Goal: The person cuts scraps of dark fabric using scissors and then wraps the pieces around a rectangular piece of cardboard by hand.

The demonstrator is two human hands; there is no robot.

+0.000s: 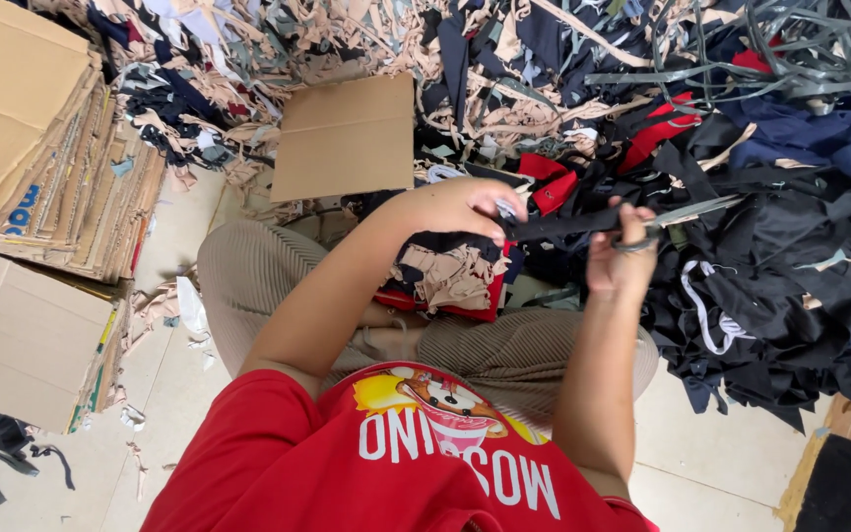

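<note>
Holding a dark fabric strip (568,225) taut above the lap, the left hand (460,207) is pinching one end while the right hand (622,258) is gripping scissors (687,212) against it. Blades are sitting near the left fingers, so a slip risks a nick.

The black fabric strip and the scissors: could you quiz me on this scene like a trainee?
1. True or false: the left hand pinches one end of the black strip.
2. What does the right hand hold besides the strip?
3. The flat cardboard sheet lies: A) on the scrap heap, B) on the lap.

Key: 1 true; 2 scissors; 3 A.
</note>
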